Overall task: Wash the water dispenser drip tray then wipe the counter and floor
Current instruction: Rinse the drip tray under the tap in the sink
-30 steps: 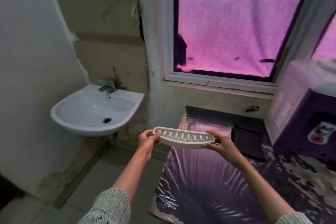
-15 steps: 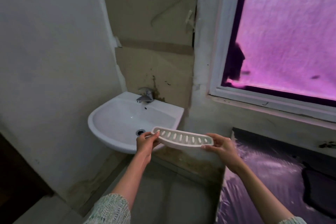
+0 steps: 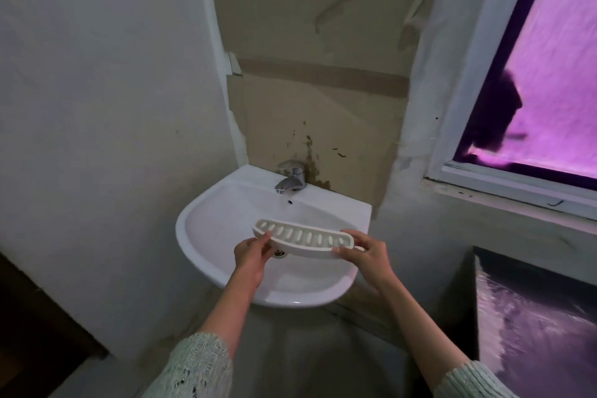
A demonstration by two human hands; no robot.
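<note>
The white slotted drip tray is curved and held level above the bowl of the white wall sink. My left hand grips its left end and my right hand grips its right end. A chrome tap stands at the back of the sink, with no water running from it. The drain shows just under the tray's left end.
The counter with a shiny plastic cover stands at the lower right, under a window with a pink curtain. Grey floor lies below the sink. A wall closes off the left side.
The view has turned left from the counter and dispenser to the sink. Both hands have carried the drip tray from above the counter's edge to over the sink bowl.
</note>
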